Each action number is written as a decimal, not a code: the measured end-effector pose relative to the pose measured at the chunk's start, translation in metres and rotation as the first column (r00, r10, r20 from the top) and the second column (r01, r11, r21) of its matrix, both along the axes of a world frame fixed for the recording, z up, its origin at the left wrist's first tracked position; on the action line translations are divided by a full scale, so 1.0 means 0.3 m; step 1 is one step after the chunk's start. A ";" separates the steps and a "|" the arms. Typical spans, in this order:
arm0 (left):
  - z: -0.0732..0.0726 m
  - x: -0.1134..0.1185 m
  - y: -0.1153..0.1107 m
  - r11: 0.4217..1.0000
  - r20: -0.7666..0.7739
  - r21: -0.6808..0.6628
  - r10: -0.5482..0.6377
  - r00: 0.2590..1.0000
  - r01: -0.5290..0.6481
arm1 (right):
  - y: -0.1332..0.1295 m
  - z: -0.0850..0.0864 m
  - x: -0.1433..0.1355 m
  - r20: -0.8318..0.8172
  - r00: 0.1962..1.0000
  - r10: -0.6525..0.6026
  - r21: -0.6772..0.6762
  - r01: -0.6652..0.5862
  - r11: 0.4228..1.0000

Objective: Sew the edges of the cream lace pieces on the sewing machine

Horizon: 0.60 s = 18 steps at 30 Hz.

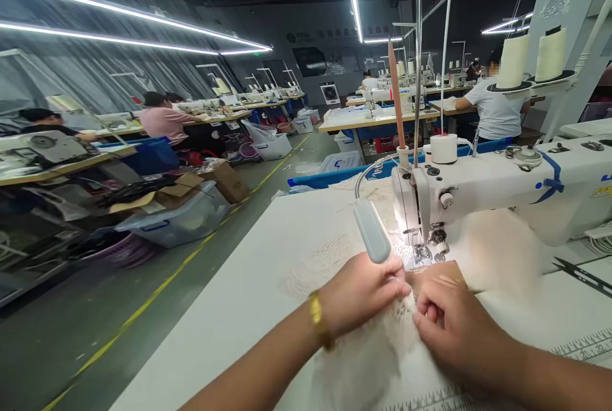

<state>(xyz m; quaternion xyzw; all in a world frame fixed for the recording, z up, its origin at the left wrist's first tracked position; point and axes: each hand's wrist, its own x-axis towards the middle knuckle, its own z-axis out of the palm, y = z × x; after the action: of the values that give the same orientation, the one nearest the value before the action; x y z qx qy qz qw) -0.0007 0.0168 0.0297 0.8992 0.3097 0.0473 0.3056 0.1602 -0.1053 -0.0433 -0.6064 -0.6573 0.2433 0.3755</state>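
My left hand (366, 288), with a gold bracelet (316, 317) at the wrist, pinches pale lace fabric (389, 334) just in front of the sewing machine (478, 181). Close beside it, my right hand (452, 318) has its fingers curled on the same fabric's edge. The cloth hangs from both hands toward the table's front edge. Behind the hands, the presser foot (421, 253) sits under the machine's light, with a brown flat piece (447, 271) before it. A grey lamp head (371, 231) hangs just above my left hand.
Scissors-like black snips (583, 277) lie at the right. Printed rulers (590, 348) mark the white table (229, 309). A brown pencil (396, 95) stands upright on the machine; thread cones (512, 62) rise behind. Co-workers sit at other machines, and plastic bins (179, 220) line the aisle.
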 end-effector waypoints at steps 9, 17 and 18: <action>-0.180 0.124 0.107 0.999 -0.107 0.042 0.003 0.994 0.001 | 0.053 -0.025 0.135 0.259 0.965 0.048 0.014 -0.053 0.998; -0.216 0.108 0.164 0.996 -0.020 0.084 -0.011 1.000 0.012 | 0.059 -0.082 0.168 0.451 0.876 0.171 0.232 -0.301 0.925; -0.209 0.100 0.177 0.994 0.024 0.108 -0.002 1.000 0.000 | 0.056 -0.091 0.164 0.456 0.875 0.164 0.238 -0.297 0.925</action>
<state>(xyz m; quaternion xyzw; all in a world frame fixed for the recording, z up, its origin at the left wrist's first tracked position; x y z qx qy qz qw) 0.0293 0.0698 -0.0329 0.9139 0.3025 0.0746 0.2603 0.2096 -0.0885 -0.0706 -0.4967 -0.8210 0.0450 0.2779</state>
